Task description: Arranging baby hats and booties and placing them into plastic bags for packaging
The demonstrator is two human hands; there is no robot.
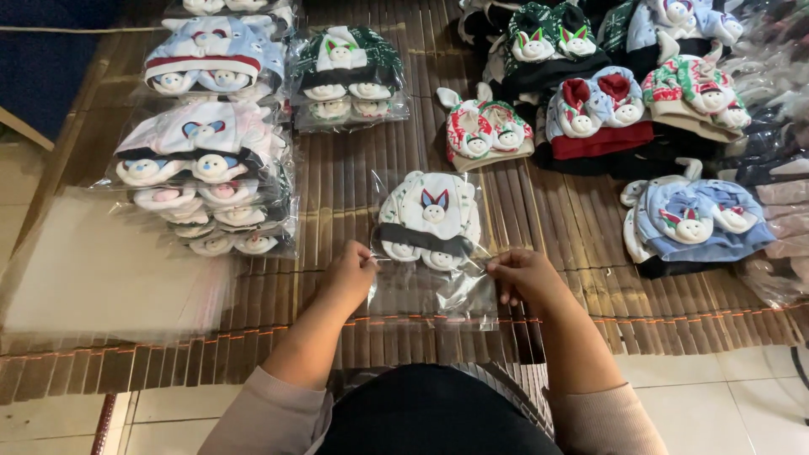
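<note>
A clear plastic bag (434,291) lies on a brown slatted mat (539,219) in front of me. Inside it sits a white baby hat and bootie set (428,221) with a black band and small animal faces. My left hand (350,274) pinches the bag's left edge. My right hand (524,276) pinches its right edge. Both hands sit level with the bottom of the set, and the empty end of the bag stretches toward me.
Bagged sets are stacked at the left (206,173) and upper middle (347,76). Unbagged hat sets in blue, red, green and cream lie at the right (695,221). A pile of empty clear bags (101,270) rests at the far left. Tiled floor lies near me.
</note>
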